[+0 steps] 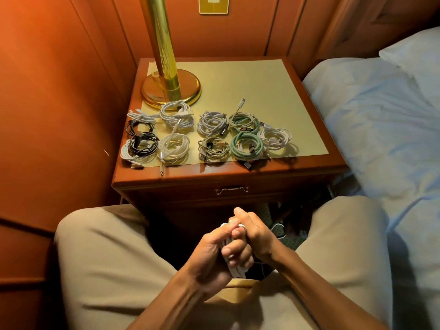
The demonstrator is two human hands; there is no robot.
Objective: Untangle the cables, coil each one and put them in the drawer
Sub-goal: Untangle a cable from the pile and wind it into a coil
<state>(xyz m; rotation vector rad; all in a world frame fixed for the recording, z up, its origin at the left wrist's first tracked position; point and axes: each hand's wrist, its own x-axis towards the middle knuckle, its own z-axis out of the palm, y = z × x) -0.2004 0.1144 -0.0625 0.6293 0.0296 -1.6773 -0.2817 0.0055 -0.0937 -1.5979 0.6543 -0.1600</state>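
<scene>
Between my knees, my left hand (222, 252) grips a bundle of white cable (234, 270) whose loops show below the fingers. My right hand (253, 231) curls round the top of the same bundle, thumb up. Several coiled cables lie in two rows on the nightstand top (273, 91): white coils (177, 115), a black coil (142, 141), a beige coil (213, 148) and two green coils (246, 145). The drawer (232, 189) with its brass handle sits closed under the top's front edge.
A brass lamp base (171, 89) stands at the nightstand's back left. A bed with pale blue sheets (381, 115) fills the right side. Orange padded wall is to the left. More loose cable (278, 231) lies on the floor between nightstand and bed.
</scene>
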